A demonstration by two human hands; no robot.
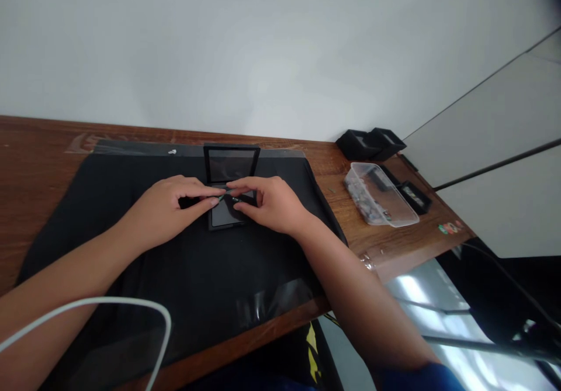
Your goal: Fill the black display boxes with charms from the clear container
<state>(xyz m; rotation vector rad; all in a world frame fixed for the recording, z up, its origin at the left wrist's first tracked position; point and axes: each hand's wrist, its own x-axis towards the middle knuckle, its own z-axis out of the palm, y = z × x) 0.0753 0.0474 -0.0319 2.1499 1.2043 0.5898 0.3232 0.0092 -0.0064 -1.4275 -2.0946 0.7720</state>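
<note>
A black hinged case (232, 150) stands open on the black mat, with a see-through window in its raised lid and a dark grey pad in its base. My left hand (173, 207) reaches over the base from the left, thumb and fingers pinched on a small green piece (221, 197). From the right, my right hand (274, 204) has its thumb and fingers curled around another small green-and-dark piece (236, 200) above the pad. Both pieces are too small to name, and I cannot tell whether they are joined.
The black mat (197, 280) covers much of the wooden table (333, 192). To the right are a clear plastic tub (372, 195) of small packets, black boxes (370, 144) and several coloured rings (449, 228). A white cable (118, 301) loops across the lower left.
</note>
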